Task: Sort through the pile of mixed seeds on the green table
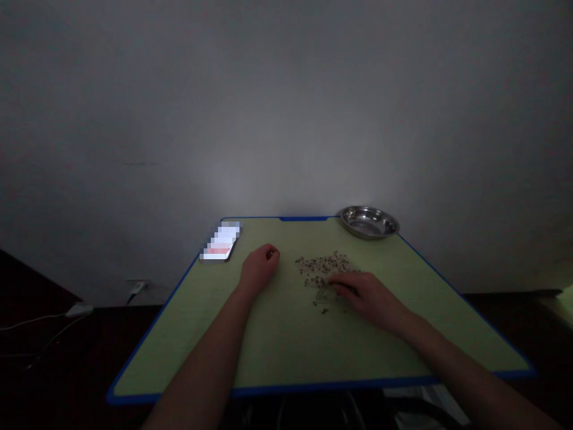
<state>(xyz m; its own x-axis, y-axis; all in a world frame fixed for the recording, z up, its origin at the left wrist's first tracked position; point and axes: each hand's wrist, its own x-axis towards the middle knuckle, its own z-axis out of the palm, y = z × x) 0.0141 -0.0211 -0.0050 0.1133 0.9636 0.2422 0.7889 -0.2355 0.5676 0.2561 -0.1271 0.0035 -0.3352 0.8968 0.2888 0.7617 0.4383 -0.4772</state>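
Many small dark round grains (320,264), like seeds or peppercorns, are scattered in a loose patch on the light green table (277,346). Faint thin outlines among them are too dim to identify. My right hand (364,295) reaches in from the right, its thumb and fingertips pinched together at the near side of the patch. Whatever sits between those fingertips is too small to name. Left of the patch, my left hand (260,266) rests on the table with curled fingers. A dark spot shows inside its curl, but I cannot make out what it is.
A shiny metal bowl (369,222) stands at the table's far right corner. A phone (221,242) with a lit, blurred screen lies at the far left edge. A blue rim borders the table, and a grey wall (286,107) rises behind it. Cables (58,319) lie at lower left.
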